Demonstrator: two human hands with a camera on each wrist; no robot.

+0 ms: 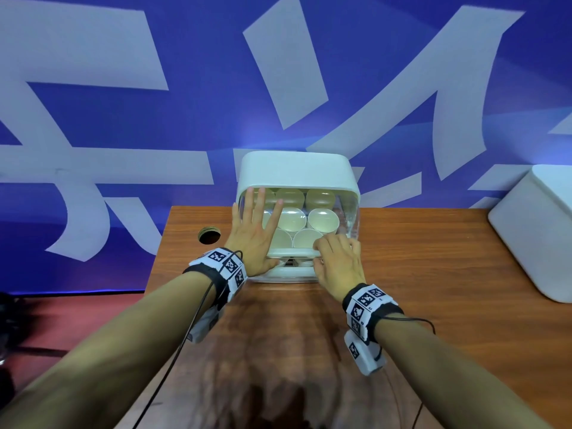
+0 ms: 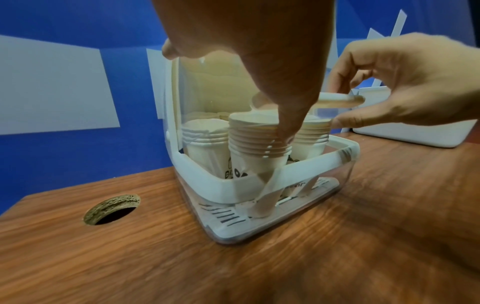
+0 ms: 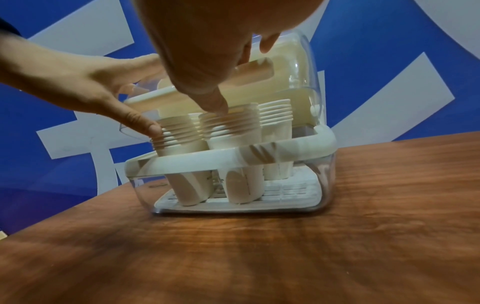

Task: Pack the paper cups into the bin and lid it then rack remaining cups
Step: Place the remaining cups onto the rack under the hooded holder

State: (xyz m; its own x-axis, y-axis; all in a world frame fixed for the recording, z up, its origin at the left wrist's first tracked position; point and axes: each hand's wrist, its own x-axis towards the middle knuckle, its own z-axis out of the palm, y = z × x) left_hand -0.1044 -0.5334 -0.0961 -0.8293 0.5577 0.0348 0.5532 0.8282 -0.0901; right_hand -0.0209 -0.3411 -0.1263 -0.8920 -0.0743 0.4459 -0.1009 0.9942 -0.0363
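While the bin (image 1: 297,267) sits at the wooden table's (image 1: 433,258) far edge, stacked paper cups (image 1: 322,219) fill it. The left hand (image 1: 253,239) lies flat-fingered on the clear lid (image 1: 349,212); the right hand (image 1: 339,261) seemingly pinches its handle (image 3: 145,101), the lid's front edge raised above the rim.

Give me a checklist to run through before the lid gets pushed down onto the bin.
1. Right hand grips the lid handle: ok.
2. Left hand lies flat on the clear lid: ok.
3. Lid shut on the bin rim: not ok, a gap shows at the front.
4. Paper cup stacks clear of the lid's path: cannot tell; the tops sit close under the handle.
5. Left thumb out of the gap: not ok, it is by a stack.
6. Bin flat on the wooden table: ok.
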